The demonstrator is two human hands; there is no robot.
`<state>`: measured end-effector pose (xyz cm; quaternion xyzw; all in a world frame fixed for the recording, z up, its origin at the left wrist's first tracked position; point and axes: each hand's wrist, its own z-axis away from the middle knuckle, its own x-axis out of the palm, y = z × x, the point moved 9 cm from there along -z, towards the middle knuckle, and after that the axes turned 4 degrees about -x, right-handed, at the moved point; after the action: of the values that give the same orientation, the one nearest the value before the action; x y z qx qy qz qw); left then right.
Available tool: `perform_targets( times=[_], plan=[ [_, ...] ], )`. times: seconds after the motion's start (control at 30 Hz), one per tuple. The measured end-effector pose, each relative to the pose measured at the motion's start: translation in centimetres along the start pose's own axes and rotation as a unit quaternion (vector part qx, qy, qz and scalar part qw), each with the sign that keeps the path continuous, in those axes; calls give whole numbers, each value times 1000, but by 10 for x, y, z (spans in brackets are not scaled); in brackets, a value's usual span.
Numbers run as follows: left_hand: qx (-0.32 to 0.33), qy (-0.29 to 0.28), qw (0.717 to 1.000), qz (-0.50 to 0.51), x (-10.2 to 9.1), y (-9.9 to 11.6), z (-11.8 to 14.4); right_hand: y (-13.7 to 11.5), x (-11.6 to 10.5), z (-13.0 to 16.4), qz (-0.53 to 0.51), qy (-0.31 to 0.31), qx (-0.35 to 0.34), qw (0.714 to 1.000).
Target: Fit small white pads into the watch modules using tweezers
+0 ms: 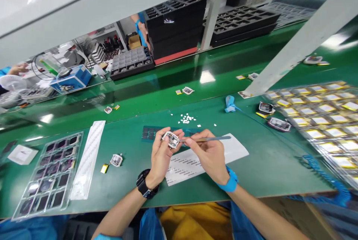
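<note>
In my left hand I hold a small white watch case with its inner electronics facing up. My right hand is closed on a pair of tweezers, whose tip reaches into the case. Anything at the tip is too small to make out. Beneath my hands lie a white sheet with printed labels and a dark green strip with black pieces. Just beyond sits a scatter of small white bits. Another open watch case with a yellow-edged battery rests to the left.
A clear tray of dark screens and a white label strip lie left. On the right are a tray of batteries, a coiled blue cord and a slanted white post. Black trays stand behind, near another person's hand.
</note>
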<state>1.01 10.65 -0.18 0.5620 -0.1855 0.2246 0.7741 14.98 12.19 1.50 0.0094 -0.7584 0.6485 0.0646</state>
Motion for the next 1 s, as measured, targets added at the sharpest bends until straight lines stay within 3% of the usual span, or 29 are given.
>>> perform_targets(
  times=[0.23, 0.57, 0.8, 1.0],
  plan=[
    [3, -5, 1000, 18, 2, 3, 3, -8, -1, 6, 16, 28, -50, 998],
    [3, 4, 1000, 11, 2, 2, 4, -2, 0, 10, 15, 20, -26, 999],
    [17, -1, 1000, -10, 3, 3, 6, -9, 1, 10, 28, 23, -62, 997],
    [21, -3, 999, -46, 2, 3, 3, -7, 0, 3, 5, -12, -20, 1000]
  ],
)
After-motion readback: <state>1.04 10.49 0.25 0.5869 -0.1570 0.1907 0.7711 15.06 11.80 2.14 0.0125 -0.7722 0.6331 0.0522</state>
